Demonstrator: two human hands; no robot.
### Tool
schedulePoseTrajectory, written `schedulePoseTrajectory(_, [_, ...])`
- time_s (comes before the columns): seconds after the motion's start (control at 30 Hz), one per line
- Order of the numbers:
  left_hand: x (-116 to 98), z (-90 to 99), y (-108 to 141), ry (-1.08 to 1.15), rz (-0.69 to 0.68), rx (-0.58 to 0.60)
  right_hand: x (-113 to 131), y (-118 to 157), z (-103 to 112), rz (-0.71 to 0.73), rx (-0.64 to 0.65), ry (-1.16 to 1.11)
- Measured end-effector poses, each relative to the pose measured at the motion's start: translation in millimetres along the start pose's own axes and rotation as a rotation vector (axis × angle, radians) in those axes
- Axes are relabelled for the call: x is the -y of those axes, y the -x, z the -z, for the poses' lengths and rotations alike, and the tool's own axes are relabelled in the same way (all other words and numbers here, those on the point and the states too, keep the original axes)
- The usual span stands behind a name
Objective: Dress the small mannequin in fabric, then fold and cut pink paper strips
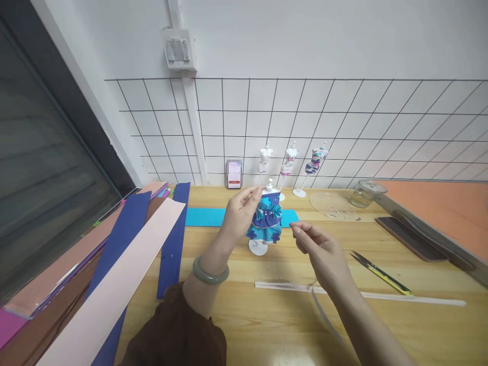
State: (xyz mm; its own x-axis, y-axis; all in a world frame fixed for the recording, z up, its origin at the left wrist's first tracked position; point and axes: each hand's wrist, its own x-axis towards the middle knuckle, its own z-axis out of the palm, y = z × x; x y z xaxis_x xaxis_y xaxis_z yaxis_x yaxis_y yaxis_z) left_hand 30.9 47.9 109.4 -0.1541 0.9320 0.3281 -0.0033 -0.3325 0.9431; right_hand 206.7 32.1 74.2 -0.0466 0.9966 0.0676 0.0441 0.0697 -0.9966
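While the left hand (240, 211) brings thumb and forefinger close together at the upper left edge of the small white mannequin (270, 190), the fingers of the right hand (322, 251) meet in a pinch just to its right, apart from it. Whether the left fingers grip the fabric I cannot tell; anything as fine as a thread between the right ones is too small to make out. The mannequin stands upright on the table (224, 320), wearing a blue and turquoise ruffled dress (266, 219).

The step in hand looks like fine work on this dress, near its top, perhaps stitching or adjusting. The next move seems to call for the left fingers to steady the mannequin, since its round base looks light, and for the right fingers to come back to the fabric without dragging the ruffles.

Outward from the mannequin, a turquoise strip (206, 217) runs behind it, showing on both sides. Nearer the person than the mannequin lies a narrow white strip (282, 286); to its right are a yellow-handled tool (389, 277) and, farther off, a glass jar (366, 193). Three more mannequins (288, 156) stand behind it, with a phone (234, 174) to its rear left. Well to its left lies a long pale pink strip (114, 284).
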Motion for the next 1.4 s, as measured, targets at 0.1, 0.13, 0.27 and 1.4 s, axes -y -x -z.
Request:
schedulePoseTrajectory(0.1, [-9, -0.3, 6, 0.035, 0.005, -0.035, 0, 6, 0, 0.036, 0.002, 0.036])
schedulePoseTrajectory(0.13, [-13, -2.0, 10, 0.056, 0.000, -0.039, 0, 9, 0, 0.067, -0.006, 0.052])
schedulePoseTrajectory(0.27, [-28, -15.1, 29, 0.243, 0.141, 0.178, 4, 27, 0, 0.319, -0.091, 0.183])
schedulePoseTrajectory(1.4, [-18, -41.0, 46, 0.448, 0.573, 0.687, -12, 29, 30, 0.876, -0.064, 0.825])
